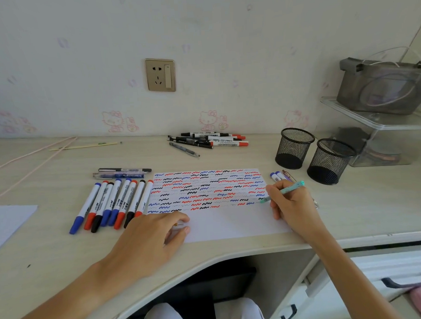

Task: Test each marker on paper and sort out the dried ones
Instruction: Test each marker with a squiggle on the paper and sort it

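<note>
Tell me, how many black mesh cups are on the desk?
2. One cup stands at the back right of the desk, near the wall. The other cup stands just right of it, a bit nearer, touching or almost touching it. None looks hidden.

Bright, even daylight across the pale bench (64, 250) and the wallpapered wall (223, 26), seemingly from about 2 o'clock. Soft, short shadows only: beneath the left hand (147, 236) toward 3 o'clock, and under the mesh cups (293, 148). No harsh glare, just a mild sheen on the clear shelf (372, 121) at 3 o'clock. Centre fairly sharp, scribbles on the paper (231, 226) legible. Strong wide-angle bowing of the bench edge and wall line, worst toward 4 and 8 o'clock. Forearms at 6 o'clock soft and stretched. Dark, murky space beneath the bench.
</note>
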